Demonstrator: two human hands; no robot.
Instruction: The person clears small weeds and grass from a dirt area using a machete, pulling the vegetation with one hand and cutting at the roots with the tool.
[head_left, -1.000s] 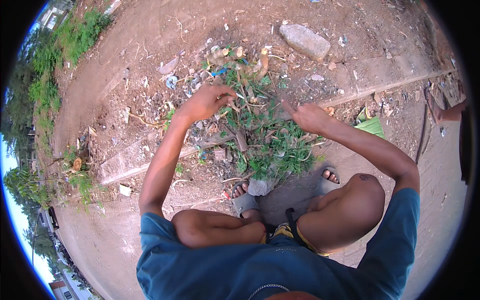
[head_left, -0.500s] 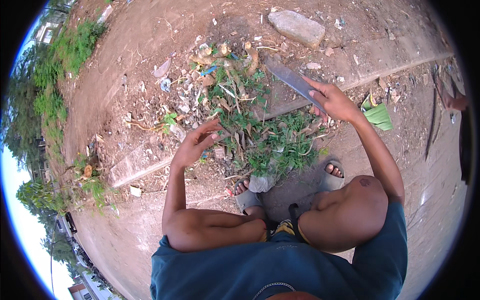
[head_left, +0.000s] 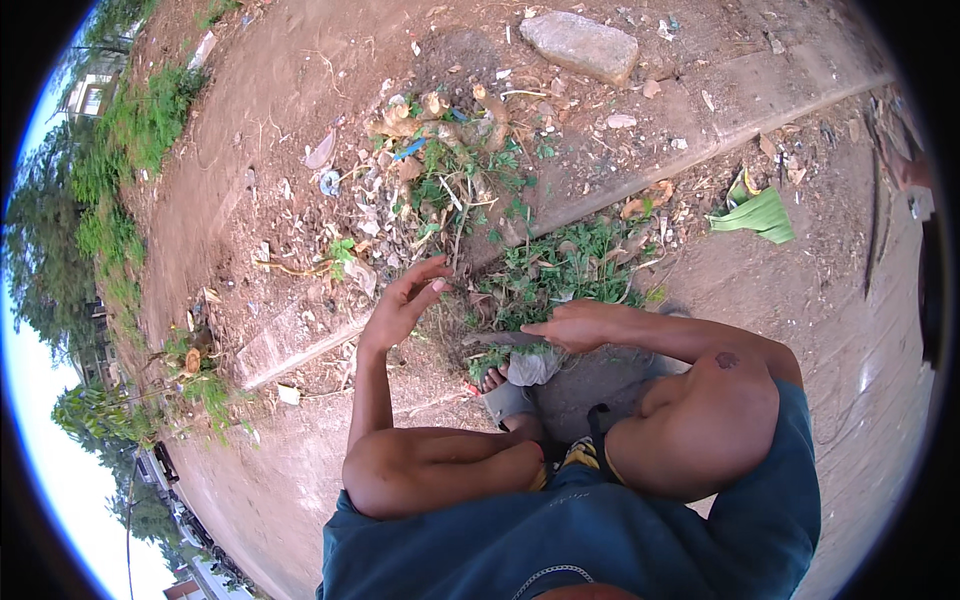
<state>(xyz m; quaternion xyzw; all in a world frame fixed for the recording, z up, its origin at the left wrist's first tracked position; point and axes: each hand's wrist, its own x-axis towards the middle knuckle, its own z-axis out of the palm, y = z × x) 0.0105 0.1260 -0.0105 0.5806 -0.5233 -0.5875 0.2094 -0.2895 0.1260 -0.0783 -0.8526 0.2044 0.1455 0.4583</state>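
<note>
My right hand (head_left: pixel 577 326) is closed round the handle of a machete, low over a clump of cut-looking green weeds (head_left: pixel 560 265). The machete's dark blade (head_left: pixel 500 339) points left, just above my left foot's sandal (head_left: pixel 508 402); the handle is hidden in my fist. My left hand (head_left: pixel 400 308) hovers at the left edge of the weeds, fingers curved, with a gap between thumb and forefinger. Thin stems (head_left: pixel 458 235) rise beside its fingertips; I make out nothing gripped there. A greyish crumpled plastic piece (head_left: pixel 535 366) lies under the blade, next to the sandal.
Beyond the weeds stands a stump with several cut stubs (head_left: pixel 435 118). A large stone (head_left: pixel 580 47) lies farther off. A concrete kerb (head_left: pixel 690 150) crosses the ground. Litter and dry leaves surround it, with a folded green leaf (head_left: pixel 757 216) at the right.
My right hand has swung the machete down and left, from raised beyond the weeds to low near my left foot. My left hand has shifted slightly right and nearer me.
</note>
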